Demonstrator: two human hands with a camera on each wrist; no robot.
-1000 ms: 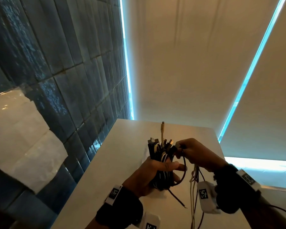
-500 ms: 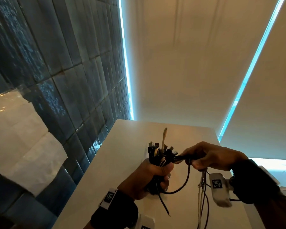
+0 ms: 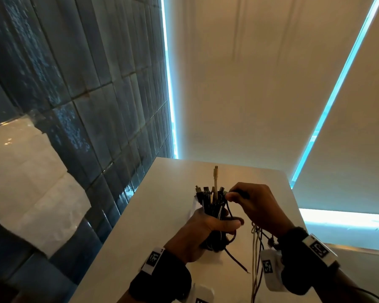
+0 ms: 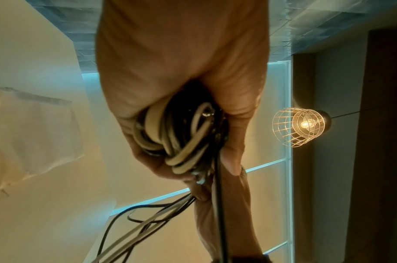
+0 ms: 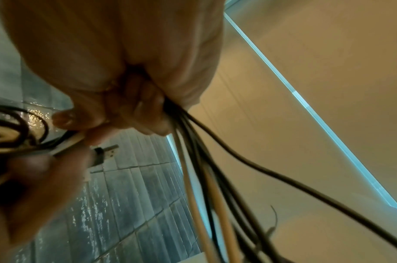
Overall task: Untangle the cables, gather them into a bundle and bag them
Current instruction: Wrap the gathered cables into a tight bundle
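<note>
My left hand (image 3: 208, 226) grips a bundle of black and white cables (image 3: 212, 206) upright above the white table (image 3: 162, 215); several plugs stick up, one pale connector (image 3: 216, 178) the tallest. In the left wrist view the coiled cables (image 4: 182, 135) fill my palm (image 4: 177, 99). My right hand (image 3: 249, 204) pinches a black cable at the top right of the bundle, and several loose cables (image 3: 255, 248) hang from its curled fingers. The right wrist view shows those strands (image 5: 211, 178) trailing down and a USB plug (image 5: 107, 153) by my left fingers.
A dark tiled wall (image 3: 85, 106) runs along the table's left side, with a pale plastic sheet (image 3: 26, 182) on it. Light blinds (image 3: 249, 84) stand behind the table. A caged lamp (image 4: 298, 127) shows in the left wrist view.
My right hand has moved in from the right, back against the top of the bundle, taking the slack out of the black cable loop. The left hand kept its grip.
</note>
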